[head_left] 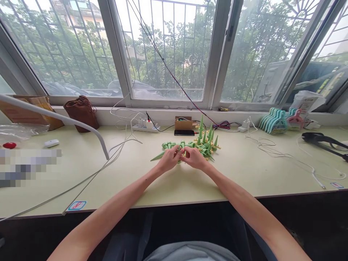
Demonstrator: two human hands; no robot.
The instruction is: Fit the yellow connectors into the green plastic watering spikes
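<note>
On the table in front of me, my left hand [170, 158] and my right hand [194, 158] meet, with bent fingers pinched together at the tips. Between them a green plastic watering spike [179, 162] shows in part; the fingers hide most of it. Just beyond my right hand is a cluster of green spikes with yellow valves [208, 143], several of them upright and others lying down. Past my left hand lie several green caps or spike heads [169, 145]. One loose green spike [157, 156] lies beside my left wrist, tip pointing left.
Behind the pieces, a black phone [184, 133] lies before a small cardboard box [183, 123]. A power strip [146, 125] and cables stand by the window. Left are a brown pouch [81, 116] and white lamp arm [81, 125]; right, hangers [273, 121] and black headgear [323, 141].
</note>
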